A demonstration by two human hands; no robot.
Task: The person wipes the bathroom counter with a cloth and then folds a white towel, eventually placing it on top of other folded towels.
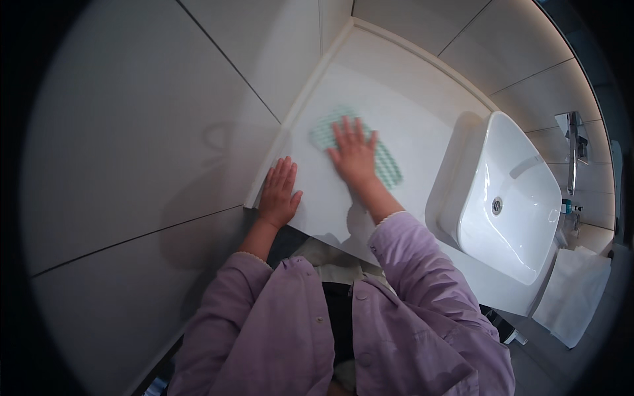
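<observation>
A green-and-white checked cloth (389, 166) lies spread on the white countertop (396, 79). My right hand (355, 153) presses flat on it, fingers apart and pointing away from me. Both cloth and fingertips look slightly blurred. At the counter's left front corner, my left hand (280, 194) rests palm down with its fingers together and its thumb out. It holds nothing and sits beside the raised edge strip along the wall.
To the right stands a white vessel basin (520, 198) with a metal drain. A chrome wall faucet (573, 148) reaches over it. Past the basin are a small bottle (567, 206) and a white towel (572, 292) at the counter's end. Tiled wall (148, 148) borders the left side.
</observation>
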